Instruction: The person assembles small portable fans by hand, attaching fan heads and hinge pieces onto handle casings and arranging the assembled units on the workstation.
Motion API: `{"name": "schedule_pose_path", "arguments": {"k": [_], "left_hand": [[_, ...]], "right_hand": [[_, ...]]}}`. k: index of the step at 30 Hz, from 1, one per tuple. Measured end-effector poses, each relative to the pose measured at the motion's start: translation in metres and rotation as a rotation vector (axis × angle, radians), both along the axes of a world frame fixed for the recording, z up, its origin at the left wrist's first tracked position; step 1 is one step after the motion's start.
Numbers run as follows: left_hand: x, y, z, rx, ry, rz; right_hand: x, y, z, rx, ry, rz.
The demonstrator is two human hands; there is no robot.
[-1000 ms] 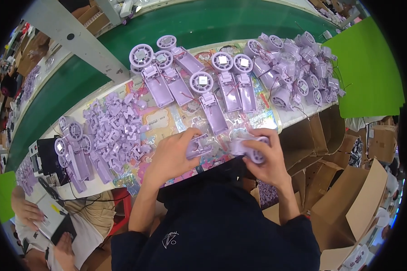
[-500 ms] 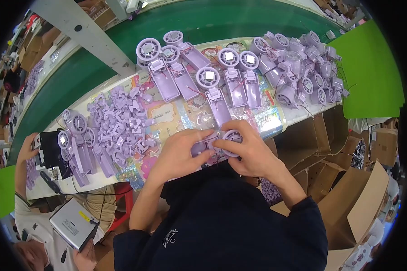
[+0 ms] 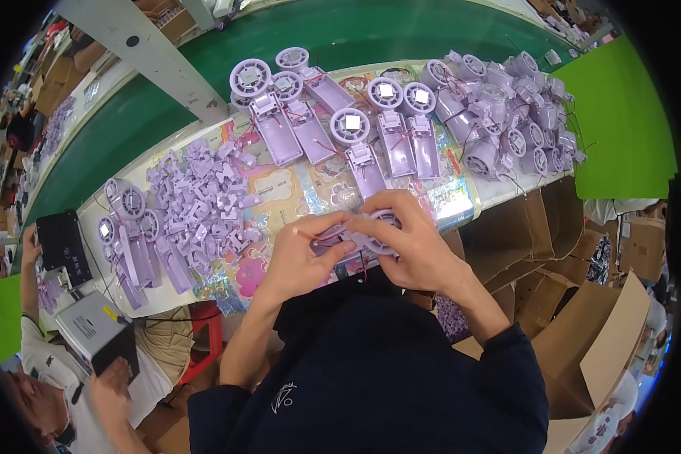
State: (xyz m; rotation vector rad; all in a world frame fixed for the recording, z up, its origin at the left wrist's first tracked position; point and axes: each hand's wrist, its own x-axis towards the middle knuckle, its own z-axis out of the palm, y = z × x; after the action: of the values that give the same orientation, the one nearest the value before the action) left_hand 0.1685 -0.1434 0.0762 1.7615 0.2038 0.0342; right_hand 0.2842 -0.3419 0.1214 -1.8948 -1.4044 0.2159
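Observation:
Close in front of my body, both hands hold a lilac plastic housing (image 3: pixel 360 244) with a round ringed head and a handle. My left hand (image 3: pixel 301 261) grips the handle end, thumb and fingers closed around it. Around the ringed head my right hand (image 3: pixel 420 246) is closed, its fingertips pressing near the joint between head and handle. Thin wires hang below the piece; my fingers cover much of it. Just beyond lies a similar housing (image 3: pixel 365 170) with a white square on its round head.
More lilac housings (image 3: pixel 276 136) lie at the back, with a heap of small brackets (image 3: pixel 200 208) to the left. Wired round-headed parts (image 3: pixel 499 113) pile up at the right. Cardboard boxes (image 3: pixel 499 242) stand below. At left, another person handles a silver-and-black box (image 3: pixel 94 325).
My right fingers have shifted left across the housing, and it has tilted slightly. The person at left has raised the black panel and moved the silver box.

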Motion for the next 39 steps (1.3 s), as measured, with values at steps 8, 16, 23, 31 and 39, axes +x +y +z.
{"name": "schedule_pose_path", "arguments": {"k": [8, 16, 23, 31, 39], "left_hand": [[-0.007, 0.000, -0.001, -0.262, -0.030, 0.129], [0.014, 0.011, 0.010, -0.185, -0.171, 0.370], [0.079, 0.013, 0.009, -0.177, -0.286, 0.502], [0.147, 0.014, -0.008, -0.038, -0.214, 0.540], [0.145, 0.012, -0.005, 0.202, -0.220, 0.518]], "right_hand": [[-0.006, 0.002, -0.013, 0.164, 0.001, -0.308], [-0.007, -0.023, -0.067, 0.321, -0.033, -0.816], [-0.014, -0.023, -0.133, 0.292, -0.031, -0.949], [-0.010, -0.021, -0.140, 0.260, -0.268, -0.851], [-0.007, -0.023, -0.139, 0.253, -0.297, -0.869]]}}
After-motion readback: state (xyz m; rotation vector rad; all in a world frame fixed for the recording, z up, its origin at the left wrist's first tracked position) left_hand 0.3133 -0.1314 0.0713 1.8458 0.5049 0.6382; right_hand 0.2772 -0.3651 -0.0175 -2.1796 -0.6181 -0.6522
